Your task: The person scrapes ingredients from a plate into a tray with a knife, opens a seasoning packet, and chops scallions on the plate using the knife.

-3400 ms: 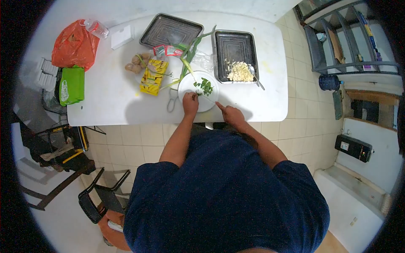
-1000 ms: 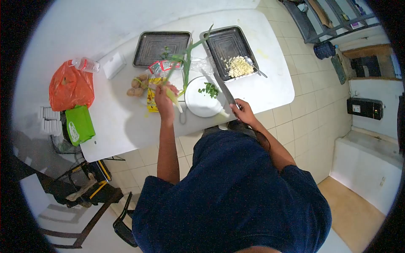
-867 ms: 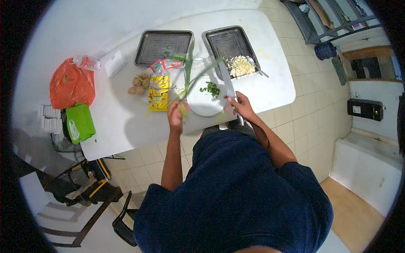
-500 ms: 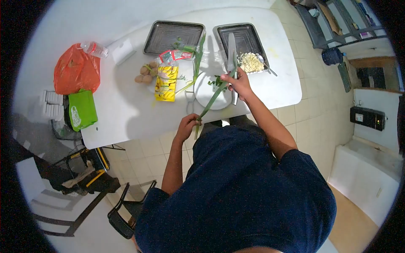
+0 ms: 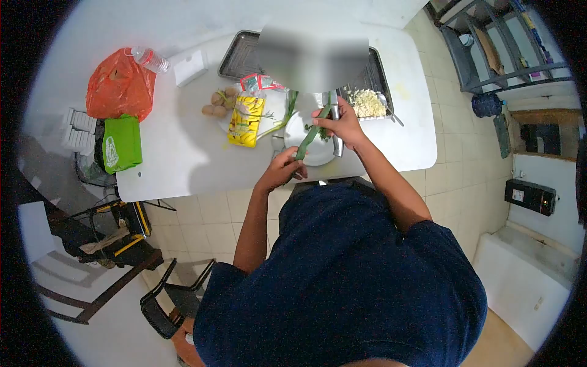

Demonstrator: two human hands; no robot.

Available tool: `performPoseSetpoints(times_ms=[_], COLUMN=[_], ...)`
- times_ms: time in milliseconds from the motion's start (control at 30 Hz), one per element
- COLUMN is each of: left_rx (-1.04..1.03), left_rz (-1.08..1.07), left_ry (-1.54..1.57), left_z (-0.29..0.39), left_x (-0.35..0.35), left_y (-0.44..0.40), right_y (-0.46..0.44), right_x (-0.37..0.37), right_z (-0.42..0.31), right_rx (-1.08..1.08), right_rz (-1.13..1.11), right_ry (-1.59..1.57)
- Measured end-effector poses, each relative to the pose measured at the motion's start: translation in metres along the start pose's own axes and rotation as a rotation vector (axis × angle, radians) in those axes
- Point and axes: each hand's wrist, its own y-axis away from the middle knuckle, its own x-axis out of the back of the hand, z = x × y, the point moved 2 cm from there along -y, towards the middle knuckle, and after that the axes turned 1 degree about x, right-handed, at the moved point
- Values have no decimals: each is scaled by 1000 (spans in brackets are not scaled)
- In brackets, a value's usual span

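A long flat green leek leaf (image 5: 306, 144) runs slantwise between my two hands, above a white plate (image 5: 319, 161). My left hand (image 5: 282, 171) pinches its lower end. Higher up, my right hand (image 5: 347, 126) grips the leaf and also a knife, whose metal handle (image 5: 338, 145) sticks out below the palm. A grey blurred patch hides the blade. Small cut greens (image 5: 324, 134) lie on the plate. Left of the plate rests more leek (image 5: 290, 110), beside a yellow packet (image 5: 246, 122).
Chopped pale pieces (image 5: 368, 104) and a spoon (image 5: 395, 116) sit at the right dark tray (image 5: 380, 70). Another dark tray (image 5: 235, 56) is partly blurred. Brown round vegetables (image 5: 215, 107), a red-and-white packet (image 5: 260, 82), an orange bag (image 5: 122, 85) and a green bag (image 5: 122, 144) are leftward.
My left hand has moved up and right along the leaf, closer to my right hand. The view has shifted slightly, and a blurred patch now covers the trays' middle and the blade.
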Motion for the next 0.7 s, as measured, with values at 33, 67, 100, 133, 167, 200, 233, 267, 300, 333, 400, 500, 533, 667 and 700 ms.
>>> performPoseSetpoints(times_ms=[33,67,100,133,167,200,233,267,300,333,400,500,533,667,700], left_rx=[-11,4,20,36,57,77,97,105,114,125,178,190,179,35,23], left_rz=[14,-2,-16,-29,-17,-6,5,28,51,74,165,137,97,-18,19], left_ry=[42,58,75,92,92,89,87,45,5,-34,12,319,462,850,801], left_z=[6,11,16,20,25,29,33,34,32,29,24,20,21,36,32], left_x=[-6,-10,-13,-15,-18,-21,-23,-23,-22,-23,-25,-24,-24,-29,-28], left_y=[-5,-10,-16,-22,-27,-32,-38,-43,-49,-53,-60,-69,-72,-71,-74], right_y=[0,-1,-2,-3,-3,-4,-5,-7,-7,-7,-6,-3,-2,8,10], right_x=[2,4,7,9,11,13,15,17,18,19,21,23,23,17,15], right_z=[-1,-3,-3,-2,0,-1,-3,-6,-10,-13,-18,-22,-22,-14,-10], right_rx=[2,2,20,38,55,52,59,66,71,44,-14,19,31,46,42], right_rz=[-14,-29,-46,-65,-83,-86,-95,-104,-114,-112,-111,-229,-251,-307,-312], right_ry=[14,26,54,81,106,126,125,124,124,82,-5,74,77,60,49])
